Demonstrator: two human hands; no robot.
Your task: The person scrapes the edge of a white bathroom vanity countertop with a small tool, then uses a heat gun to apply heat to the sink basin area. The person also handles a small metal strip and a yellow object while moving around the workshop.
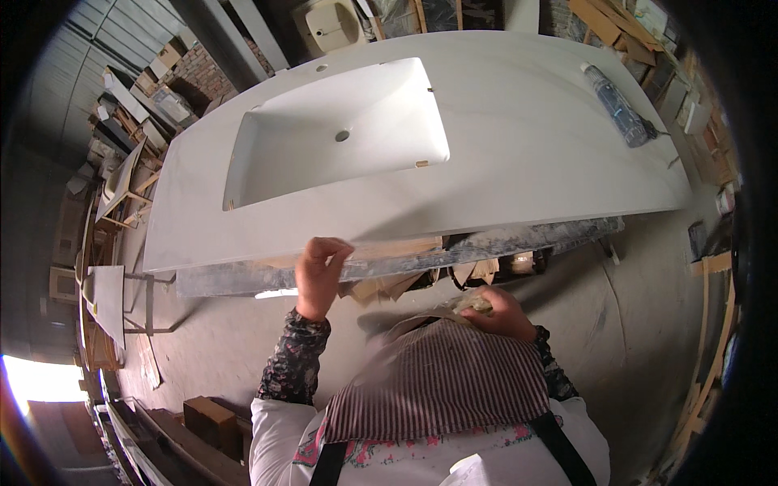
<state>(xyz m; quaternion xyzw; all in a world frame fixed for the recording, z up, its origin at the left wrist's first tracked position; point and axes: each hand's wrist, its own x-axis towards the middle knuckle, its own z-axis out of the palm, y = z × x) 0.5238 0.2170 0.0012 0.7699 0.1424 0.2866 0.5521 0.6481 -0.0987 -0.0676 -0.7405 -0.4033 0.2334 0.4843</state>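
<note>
A white countertop (pixel 527 138) with faint grey veining stretches before me, with a white rectangular sink (pixel 284 162) set into it. Small brass-coloured pieces (pixel 421 164) sit at the sink's rim. My left hand (pixel 318 274) is raised at the counter's front edge, thumb and fingers pinched together; whatever they hold, if anything, is too small to make out. Lower and closer to my body, my right hand (pixel 504 314) is closed around a crumpled, yellowish see-through piece (pixel 472 304) that looks like plastic. A striped apron (pixel 438 381) hangs below both hands.
On the counter's right lies a long dark cylindrical tool (pixel 617 107) with a cord. A dusty support (pixel 389 263) and cardboard pieces (pixel 389 286) show beneath the front edge. A small white-topped table (pixel 107 296) stands left; a cardboard box (pixel 212 425) is at lower left.
</note>
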